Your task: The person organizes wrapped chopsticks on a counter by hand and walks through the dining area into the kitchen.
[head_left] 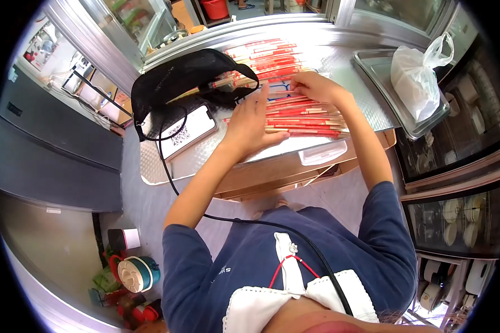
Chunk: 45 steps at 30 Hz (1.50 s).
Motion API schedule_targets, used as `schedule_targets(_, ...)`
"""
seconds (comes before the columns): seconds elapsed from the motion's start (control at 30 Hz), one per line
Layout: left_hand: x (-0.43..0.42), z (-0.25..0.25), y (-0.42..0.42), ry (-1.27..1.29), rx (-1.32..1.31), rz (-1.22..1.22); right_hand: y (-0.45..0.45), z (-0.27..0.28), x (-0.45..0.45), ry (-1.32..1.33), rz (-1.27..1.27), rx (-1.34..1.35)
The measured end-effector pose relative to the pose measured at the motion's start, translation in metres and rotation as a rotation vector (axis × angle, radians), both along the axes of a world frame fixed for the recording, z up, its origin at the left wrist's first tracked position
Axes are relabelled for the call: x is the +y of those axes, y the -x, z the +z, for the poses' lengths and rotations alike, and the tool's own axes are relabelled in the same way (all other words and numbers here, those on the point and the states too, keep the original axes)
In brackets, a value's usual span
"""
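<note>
Paper-wrapped chopsticks in red and white lie in a near pile on the metal counter. My left hand rests at the left ends of this pile, its fingers stretched out and its thumb spread. At the pile's far edge is my right hand, with fingers curled together in a pinch; what they hold is hidden. Between the hands shows a clear wrapper with blue print. A second batch of wrapped chopsticks is spread farther back, partly behind a black mesh bag.
A white stand with a QR code lies left of my left hand. A clear plastic container sits at the counter's front edge. To the right, a metal tray bears a white plastic bag. A black cable crosses my front.
</note>
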State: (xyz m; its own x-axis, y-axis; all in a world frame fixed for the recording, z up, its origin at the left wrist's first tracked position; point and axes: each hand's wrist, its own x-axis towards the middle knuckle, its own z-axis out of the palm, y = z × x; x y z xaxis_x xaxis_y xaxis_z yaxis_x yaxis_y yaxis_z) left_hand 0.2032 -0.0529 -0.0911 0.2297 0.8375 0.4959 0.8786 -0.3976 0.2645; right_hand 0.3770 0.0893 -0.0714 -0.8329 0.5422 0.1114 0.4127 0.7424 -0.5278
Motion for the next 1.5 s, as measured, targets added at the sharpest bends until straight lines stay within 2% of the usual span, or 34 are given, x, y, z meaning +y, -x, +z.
schedule_targets(0.1,-0.003,0.006,-0.002,0.099,0.057,0.029,-0.003,0.001,-0.004,-0.018,0.099,0.005)
schedule_targets(0.2,-0.003,0.003,-0.002,0.101,0.168,0.079,0.000,-0.001,-0.011,0.020,0.078,0.006)
schedule_targets(0.3,-0.006,0.004,-0.004,-0.136,0.270,0.103,0.001,-0.003,-0.012,-0.113,0.079,0.022)
schedule_targets(0.4,-0.001,-0.002,-0.001,-0.051,0.162,0.061,0.004,-0.001,-0.005,-0.155,0.001,0.168)
schedule_targets(0.43,-0.002,0.003,-0.002,0.094,0.151,0.080,0.006,-0.003,-0.001,-0.272,-0.041,0.240)
schedule_targets(0.53,-0.004,0.005,-0.002,0.122,0.111,0.083,0.008,-0.004,0.012,-0.251,-0.130,0.048)
schedule_targets(0.57,-0.003,0.004,-0.001,0.101,0.109,0.081,0.008,-0.002,0.015,0.010,-0.168,-0.039)
schedule_targets(0.77,-0.003,0.002,-0.002,0.068,0.124,0.075,0.011,-0.011,0.020,-0.161,-0.174,-0.043)
schedule_targets(0.87,-0.004,0.006,-0.002,0.102,0.076,0.057,0.011,-0.002,0.012,-0.149,-0.207,-0.084)
schedule_targets(0.97,-0.003,0.005,-0.001,0.075,0.046,0.049,0.006,0.000,0.009,-0.268,-0.213,-0.181)
schedule_targets(1.07,-0.004,0.001,-0.002,0.062,0.018,0.049,-0.004,0.001,-0.004,-0.399,-0.147,-0.101)
schedule_targets(1.17,-0.003,0.004,-0.003,0.108,0.069,0.056,-0.013,0.011,-0.019,-0.066,-0.072,-0.056)
schedule_targets(1.23,-0.003,0.007,-0.004,0.133,0.109,0.074,-0.013,0.008,-0.025,-0.081,-0.072,-0.004)
schedule_targets(1.33,-0.001,0.000,-0.002,-0.162,0.227,0.090,-0.012,-0.001,-0.025,-0.120,-0.041,0.076)
schedule_targets(1.5,0.000,0.005,-0.003,0.140,0.096,0.050,-0.007,0.001,-0.021,-0.132,-0.071,0.049)
